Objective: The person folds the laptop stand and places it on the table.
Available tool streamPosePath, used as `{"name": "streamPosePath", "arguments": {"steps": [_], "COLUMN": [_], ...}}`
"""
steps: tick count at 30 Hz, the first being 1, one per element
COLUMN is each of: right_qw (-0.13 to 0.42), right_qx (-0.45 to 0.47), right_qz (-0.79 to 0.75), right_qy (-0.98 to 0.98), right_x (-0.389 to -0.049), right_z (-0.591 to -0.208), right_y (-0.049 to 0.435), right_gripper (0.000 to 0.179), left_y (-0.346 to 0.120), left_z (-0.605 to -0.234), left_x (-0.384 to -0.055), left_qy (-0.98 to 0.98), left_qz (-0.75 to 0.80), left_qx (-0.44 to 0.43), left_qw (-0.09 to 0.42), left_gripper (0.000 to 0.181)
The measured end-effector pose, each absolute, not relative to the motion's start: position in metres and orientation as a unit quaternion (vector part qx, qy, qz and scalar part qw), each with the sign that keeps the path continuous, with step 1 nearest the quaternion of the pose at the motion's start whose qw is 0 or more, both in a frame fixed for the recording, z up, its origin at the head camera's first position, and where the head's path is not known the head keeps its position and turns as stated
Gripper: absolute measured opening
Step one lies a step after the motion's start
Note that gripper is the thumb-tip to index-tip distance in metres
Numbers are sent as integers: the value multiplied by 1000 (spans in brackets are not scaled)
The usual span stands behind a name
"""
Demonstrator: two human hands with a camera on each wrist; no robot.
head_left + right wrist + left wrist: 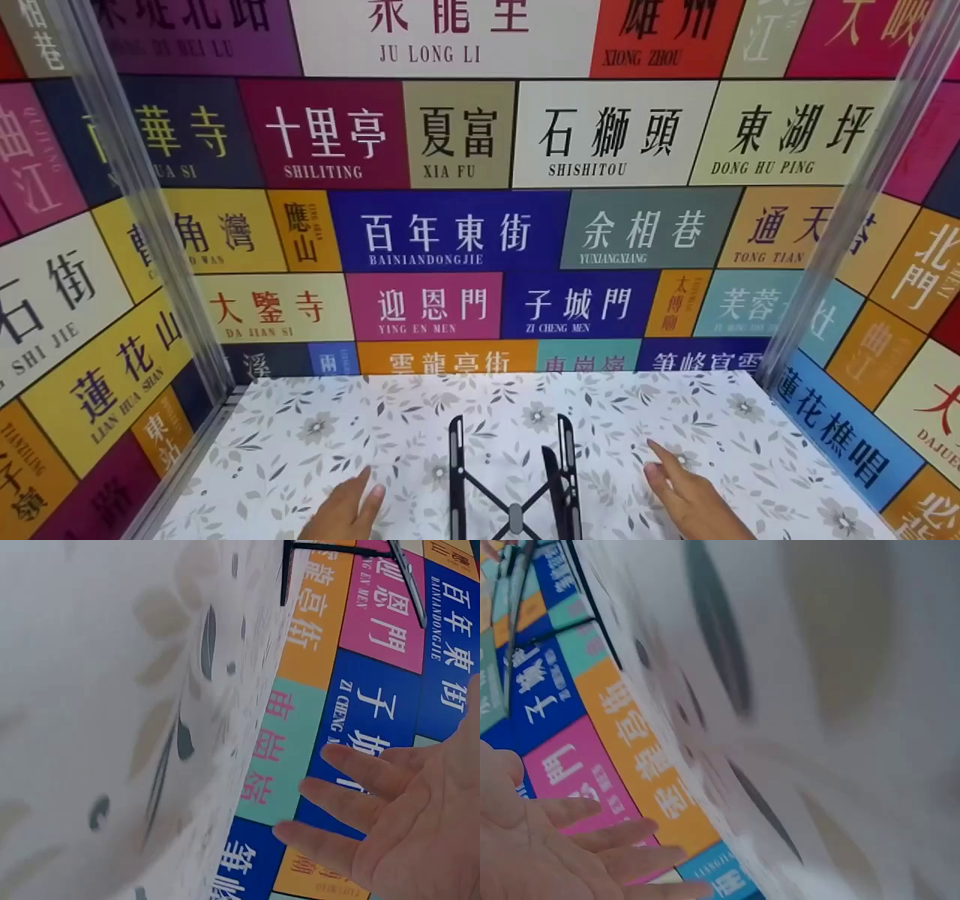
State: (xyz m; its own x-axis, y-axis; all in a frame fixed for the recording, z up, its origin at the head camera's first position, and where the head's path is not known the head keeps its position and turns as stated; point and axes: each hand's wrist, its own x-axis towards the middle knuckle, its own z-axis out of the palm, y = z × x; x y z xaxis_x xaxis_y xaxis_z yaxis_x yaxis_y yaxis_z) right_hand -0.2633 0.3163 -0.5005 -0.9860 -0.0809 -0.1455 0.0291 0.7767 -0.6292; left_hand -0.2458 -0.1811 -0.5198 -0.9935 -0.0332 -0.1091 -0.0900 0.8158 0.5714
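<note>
A black folding laptop stand (515, 517) sits on the table at the bottom middle of the head view. Two long side rails with grey pads are joined by crossed bars meeting at a grey hub, and one arm rises at the right rail. The near end is cut off by the frame. My left hand (346, 506) is to the left of the stand, apart from it, fingers extended. On the other side, my right hand (690, 499) also stays apart from it, holding nothing. Both wrist views show spread, straight fingers, with parts of the stand at the upper edges.
A white tabletop (315, 457) with grey flowers and leaves lies beneath. Around it stand panels of coloured signs (450, 229) with Chinese lettering. Clear upright corner strips, left (161, 202) and right (840, 217), join the panels.
</note>
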Motion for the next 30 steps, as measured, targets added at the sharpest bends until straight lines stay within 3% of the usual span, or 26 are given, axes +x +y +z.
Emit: {"name": "streamPosePath", "arguments": {"steps": [4, 13, 18, 30], "right_qw": [72, 143, 154, 145], "right_qx": [-33, -44, -74, -94], "right_qz": [-389, -558, -584, -600], "right_qy": [918, 816, 793, 781], "right_x": [-257, -248, -247, -251], "right_z": [-504, -511, -520, -526], "right_y": [311, 296, 288, 260], "right_gripper": [66, 69, 66, 69], "left_y": [-172, -153, -141, -113], "left_z": [-519, -531, -538, -544], "left_x": [-241, -233, -235, -242], "left_qy": [925, 778, 728, 700], "left_qz": [377, 609, 658, 684], "left_qx": [13, 76, 71, 84], "left_qw": [45, 136, 179, 188], "left_gripper": [74, 54, 57, 61]}}
